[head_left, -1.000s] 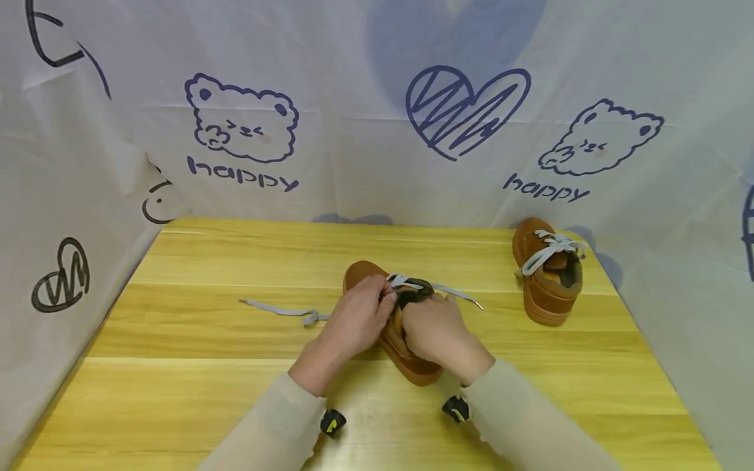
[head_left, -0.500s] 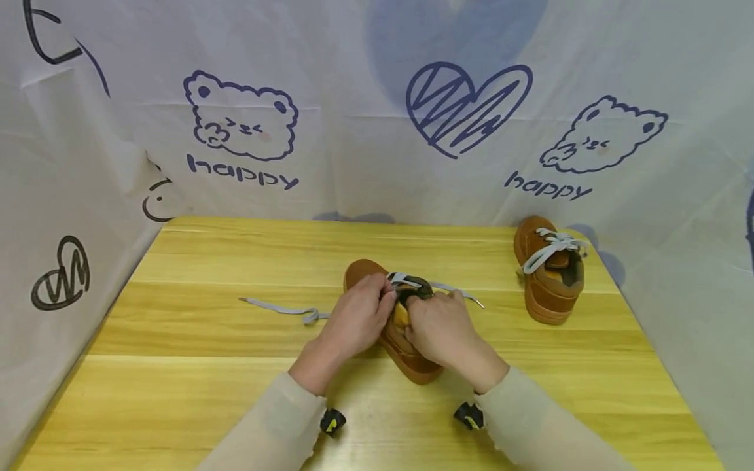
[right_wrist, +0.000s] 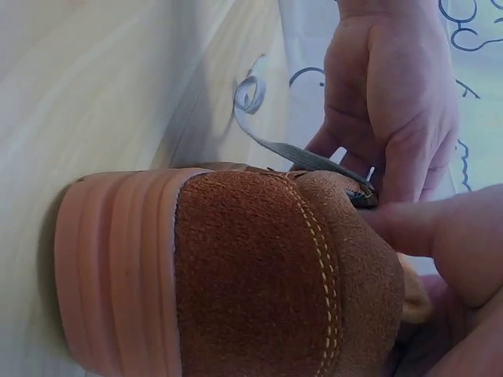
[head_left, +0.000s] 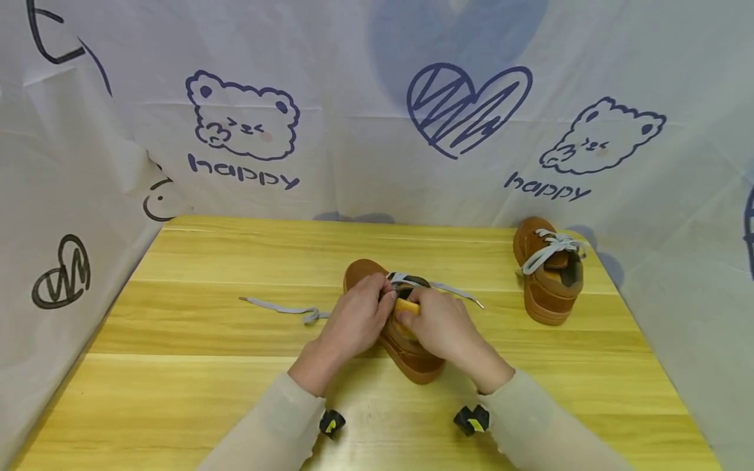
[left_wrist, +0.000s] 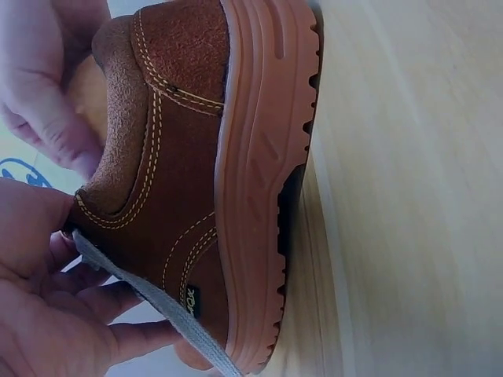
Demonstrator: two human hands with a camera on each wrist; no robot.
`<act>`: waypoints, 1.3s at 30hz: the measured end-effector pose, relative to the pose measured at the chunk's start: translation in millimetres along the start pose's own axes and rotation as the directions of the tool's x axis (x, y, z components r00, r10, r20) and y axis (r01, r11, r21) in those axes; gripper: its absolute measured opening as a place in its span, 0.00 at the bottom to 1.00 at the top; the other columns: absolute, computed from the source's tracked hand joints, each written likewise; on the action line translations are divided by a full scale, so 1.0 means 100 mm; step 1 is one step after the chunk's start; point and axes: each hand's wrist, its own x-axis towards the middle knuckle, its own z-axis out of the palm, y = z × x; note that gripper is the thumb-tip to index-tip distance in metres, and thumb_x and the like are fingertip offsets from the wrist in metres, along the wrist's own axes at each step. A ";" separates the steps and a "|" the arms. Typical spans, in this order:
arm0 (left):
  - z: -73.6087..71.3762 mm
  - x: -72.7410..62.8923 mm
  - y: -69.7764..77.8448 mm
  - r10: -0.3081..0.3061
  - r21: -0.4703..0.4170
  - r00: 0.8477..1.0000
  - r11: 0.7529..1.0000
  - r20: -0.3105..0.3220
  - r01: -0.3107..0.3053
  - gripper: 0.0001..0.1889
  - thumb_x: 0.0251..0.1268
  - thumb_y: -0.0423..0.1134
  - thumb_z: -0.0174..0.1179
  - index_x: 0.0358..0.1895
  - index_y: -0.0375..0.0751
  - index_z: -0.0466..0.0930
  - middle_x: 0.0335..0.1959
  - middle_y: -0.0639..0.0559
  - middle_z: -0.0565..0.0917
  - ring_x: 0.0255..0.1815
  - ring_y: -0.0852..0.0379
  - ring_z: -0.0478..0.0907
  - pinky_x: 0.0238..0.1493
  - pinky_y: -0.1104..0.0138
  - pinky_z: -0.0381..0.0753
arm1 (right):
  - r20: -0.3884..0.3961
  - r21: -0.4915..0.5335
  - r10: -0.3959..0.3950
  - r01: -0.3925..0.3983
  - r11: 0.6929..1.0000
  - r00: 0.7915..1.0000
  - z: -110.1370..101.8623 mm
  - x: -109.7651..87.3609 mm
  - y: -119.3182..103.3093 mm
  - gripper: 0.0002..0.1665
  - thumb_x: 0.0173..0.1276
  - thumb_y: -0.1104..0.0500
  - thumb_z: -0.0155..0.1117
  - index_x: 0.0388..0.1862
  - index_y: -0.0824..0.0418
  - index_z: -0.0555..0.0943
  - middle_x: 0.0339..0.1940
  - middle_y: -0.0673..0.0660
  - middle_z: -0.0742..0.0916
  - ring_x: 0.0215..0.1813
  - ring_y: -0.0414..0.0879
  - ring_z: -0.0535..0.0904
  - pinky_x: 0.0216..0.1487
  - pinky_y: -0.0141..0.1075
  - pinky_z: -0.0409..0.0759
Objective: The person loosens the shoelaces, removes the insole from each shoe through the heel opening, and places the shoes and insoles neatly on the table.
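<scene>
A brown suede shoe (head_left: 417, 366) lies in the middle of the table, toe pointing away and to the left, its grey lace (head_left: 277, 309) untied and trailing out to both sides. My left hand (head_left: 359, 314) pinches the shoe's upper at the top of the lace flap, as the left wrist view shows near the lace's end. Inside the shoe opening, my right hand (head_left: 442, 324) pinches a yellow-orange insole (head_left: 406, 306) between thumb and fingers. The insole's edge (right_wrist: 413, 294) shows above the collar in the right wrist view; its front part is hidden inside the shoe.
A second brown shoe (head_left: 550, 304) with its lace tied in a bow stands at the back right of the wooden table (head_left: 194, 392). White cloth (head_left: 347, 157) with drawings hangs behind and at the sides.
My right hand, deep in the shoe opening earlier, has drawn back slightly to the right, and more of the insole now shows in its fingers. My left hand stays in place.
</scene>
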 end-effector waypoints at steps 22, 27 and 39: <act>-0.06 -0.05 0.08 0.152 0.274 0.987 0.953 -0.058 -0.131 0.08 0.80 0.44 0.61 0.44 0.43 0.81 0.46 0.48 0.83 0.51 0.46 0.80 0.51 0.57 0.83 | -0.042 0.118 0.037 -0.032 0.993 0.998 -0.22 -0.12 0.14 0.15 0.76 0.51 0.68 0.50 0.61 0.86 0.31 0.54 0.88 0.26 0.46 0.75 0.29 0.38 0.71; -0.04 -0.06 0.08 0.256 0.372 0.959 0.907 -0.122 -0.195 0.07 0.78 0.43 0.63 0.43 0.43 0.82 0.42 0.49 0.84 0.48 0.46 0.80 0.49 0.57 0.84 | -0.060 0.096 0.025 -0.019 0.995 0.998 -0.30 -0.21 0.18 0.17 0.75 0.52 0.68 0.52 0.63 0.87 0.31 0.55 0.89 0.25 0.45 0.75 0.30 0.39 0.72; -0.04 -0.06 0.09 0.256 0.373 0.959 0.907 -0.124 -0.195 0.07 0.77 0.43 0.64 0.41 0.45 0.81 0.41 0.50 0.84 0.43 0.48 0.79 0.44 0.58 0.84 | -0.028 0.016 0.021 -0.020 1.000 0.999 -0.35 -0.35 0.31 0.16 0.73 0.54 0.69 0.53 0.59 0.77 0.18 0.52 0.75 0.19 0.45 0.69 0.23 0.39 0.67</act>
